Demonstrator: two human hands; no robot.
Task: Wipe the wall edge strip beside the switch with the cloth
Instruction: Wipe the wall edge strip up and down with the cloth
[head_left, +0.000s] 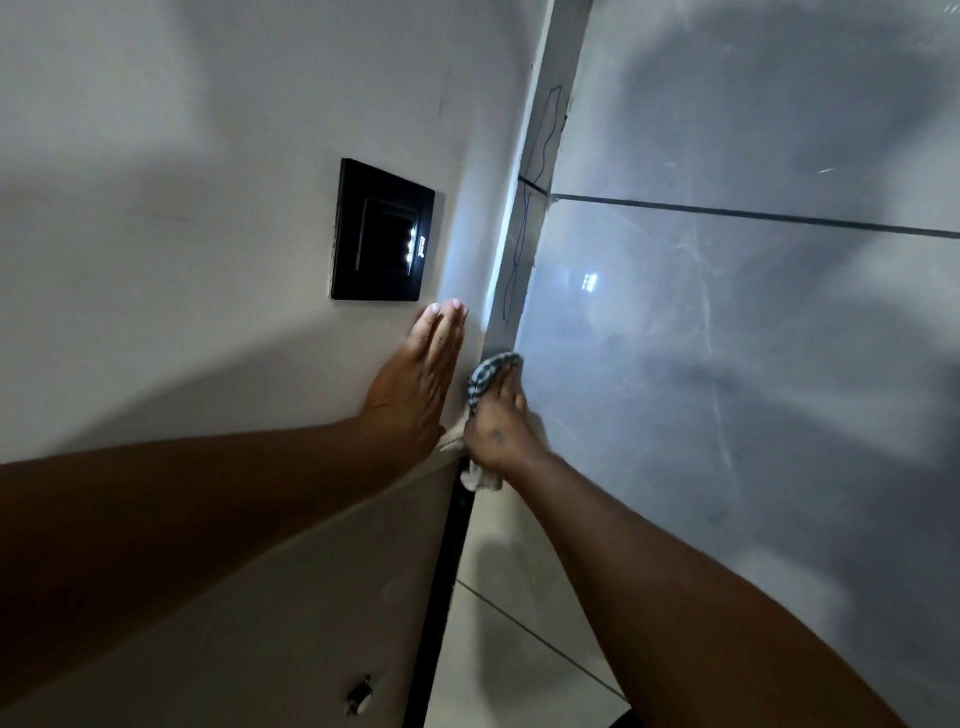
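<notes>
A black switch plate (382, 234) with small lit dots sits on the pale painted wall. Just right of it a narrow grey edge strip (543, 150) runs up the wall corner, marked with a thin blue scribble. My left hand (423, 379) lies flat on the wall below the switch, fingers straight and together, holding nothing. My right hand (498, 421) presses a blue-and-white checked cloth (485, 376) against the strip's lower part; a pale end of the cloth hangs out below the palm.
Glossy grey wall tiles (753, 338) with a dark grout line fill the right side. Below my hands the corner carries a black vertical trim (441, 582). A small chipped mark (358, 696) shows low on the painted wall.
</notes>
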